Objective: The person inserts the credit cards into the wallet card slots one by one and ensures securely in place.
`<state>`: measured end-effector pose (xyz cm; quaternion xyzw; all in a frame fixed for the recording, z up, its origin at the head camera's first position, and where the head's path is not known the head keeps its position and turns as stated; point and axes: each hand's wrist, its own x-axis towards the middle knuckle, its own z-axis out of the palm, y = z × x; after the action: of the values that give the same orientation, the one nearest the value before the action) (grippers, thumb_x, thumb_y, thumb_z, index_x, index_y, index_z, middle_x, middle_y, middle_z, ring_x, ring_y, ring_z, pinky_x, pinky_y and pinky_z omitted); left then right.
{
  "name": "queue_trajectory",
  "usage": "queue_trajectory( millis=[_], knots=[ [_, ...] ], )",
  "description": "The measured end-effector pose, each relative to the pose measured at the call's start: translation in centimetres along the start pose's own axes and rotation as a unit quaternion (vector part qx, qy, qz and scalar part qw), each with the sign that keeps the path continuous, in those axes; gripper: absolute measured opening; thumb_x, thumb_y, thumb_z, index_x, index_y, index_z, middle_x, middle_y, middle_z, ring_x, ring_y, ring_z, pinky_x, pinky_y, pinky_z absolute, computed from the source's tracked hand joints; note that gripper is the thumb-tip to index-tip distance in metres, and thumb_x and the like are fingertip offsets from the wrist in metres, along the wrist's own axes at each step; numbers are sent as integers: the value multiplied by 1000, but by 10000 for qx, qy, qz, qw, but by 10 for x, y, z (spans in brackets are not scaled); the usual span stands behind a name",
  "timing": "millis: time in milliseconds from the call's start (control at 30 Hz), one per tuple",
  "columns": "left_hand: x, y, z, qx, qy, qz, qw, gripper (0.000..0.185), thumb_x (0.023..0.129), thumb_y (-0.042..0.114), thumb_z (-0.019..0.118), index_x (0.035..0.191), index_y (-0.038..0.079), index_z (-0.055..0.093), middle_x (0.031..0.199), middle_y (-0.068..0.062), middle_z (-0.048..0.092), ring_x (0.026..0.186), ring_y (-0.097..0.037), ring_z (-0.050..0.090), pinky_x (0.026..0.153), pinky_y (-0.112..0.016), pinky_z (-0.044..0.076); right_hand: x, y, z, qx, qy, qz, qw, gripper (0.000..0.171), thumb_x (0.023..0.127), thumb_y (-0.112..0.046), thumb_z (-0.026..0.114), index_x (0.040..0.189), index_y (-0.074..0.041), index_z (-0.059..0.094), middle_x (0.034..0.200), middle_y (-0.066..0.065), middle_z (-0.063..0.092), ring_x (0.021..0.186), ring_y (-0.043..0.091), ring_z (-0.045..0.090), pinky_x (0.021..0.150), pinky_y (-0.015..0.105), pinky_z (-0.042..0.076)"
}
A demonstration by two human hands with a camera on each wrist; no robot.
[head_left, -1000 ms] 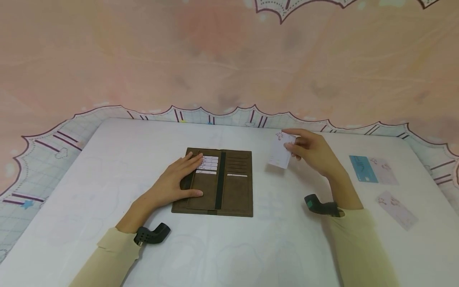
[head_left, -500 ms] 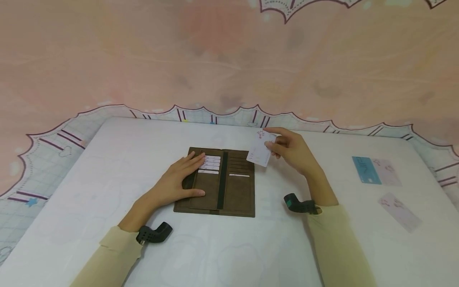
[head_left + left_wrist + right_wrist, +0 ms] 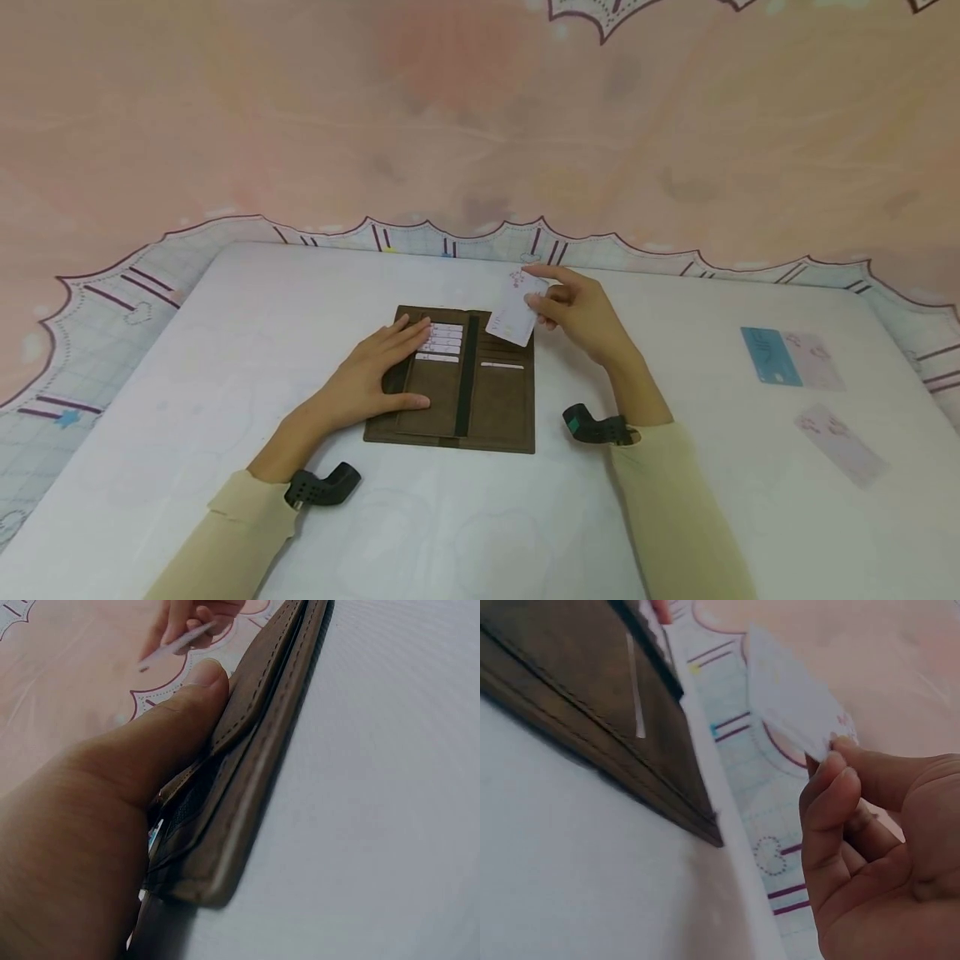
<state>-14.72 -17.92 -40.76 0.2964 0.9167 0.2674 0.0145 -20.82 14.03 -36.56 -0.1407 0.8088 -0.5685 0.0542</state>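
An open brown wallet (image 3: pixel 498 408) lies on the white table, a dark band down its middle. White card edges show in several slots of its left side, and one in the right side. My left hand (image 3: pixel 375 375) rests with fingers spread on the wallet's left part; its thumb (image 3: pixel 180 712) lies along the leather in the left wrist view. My right hand (image 3: pixel 581 312) pinches a white card (image 3: pixel 512 312) with a pink flower print between thumb and fingers. This card (image 3: pixel 787 694) is raised above the wallet's upper right corner, overlapping the right slots in the head view.
On the right of the table (image 3: pixel 450 533) lie a blue card (image 3: pixel 771 356) and a pale pink card (image 3: pixel 813 360) side by side. Another pale pink card (image 3: pixel 842 446) lies nearer. A patterned peach cloth (image 3: pixel 375 125) forms the backdrop behind the table.
My right hand has carried the white card leftward, from beside the wallet to over its upper right part, and the card has tilted slightly. My left hand has stayed on the wallet.
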Motion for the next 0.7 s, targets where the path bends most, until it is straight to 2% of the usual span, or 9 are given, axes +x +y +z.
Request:
queue_trajectory(
  millis=[133,300,533,700],
  knots=[
    [0,0,0,-7,30,13,10000,94,77,50,75,151,15,31,157,1,24,145,-26,10,114,-52,10,1,6,9,48,-141,32,9999,40,91,-15,66,131,-18,59,73,11,57,66,24,53,58,30,46],
    [0,-2,2,50,33,-2,10000,94,77,51,75,151,15,30,157,1,24,145,-26,11,114,-52,11,1,14,15,175,-72,57,9998,41,91,-12,66,131,-16,59,72,11,57,65,23,54,57,26,47],
    [2,0,2,51,-3,-11,10000,94,77,50,75,151,14,30,157,1,23,145,-26,10,114,-51,10,0,21,17,54,-36,75,10000,42,92,-10,65,132,-16,59,71,10,55,64,21,52,56,22,42],
    [1,0,1,68,-26,-44,10000,95,77,50,75,152,15,29,157,1,23,145,-25,10,114,-52,10,1,23,17,-24,-112,169,9998,43,92,-6,63,134,-9,56,71,13,55,64,26,52,56,23,42]
  ],
)
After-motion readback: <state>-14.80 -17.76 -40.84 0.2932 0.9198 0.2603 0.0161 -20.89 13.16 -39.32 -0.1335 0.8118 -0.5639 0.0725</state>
